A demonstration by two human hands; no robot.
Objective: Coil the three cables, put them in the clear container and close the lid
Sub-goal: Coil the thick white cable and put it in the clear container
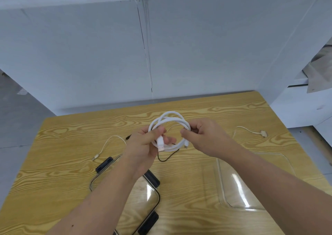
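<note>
- The left hand pinches the white cable, coiled, above the wooden table.
- The right hand closes on the coil's other side.
- The clear container sits open; its lid lies apart.

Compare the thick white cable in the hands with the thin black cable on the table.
The thick white cable is coiled in loops and held up by both hands; the thin black cable lies loose and uncoiled on the wooden table. White looks much thicker. Neither is in the clear container.
</note>
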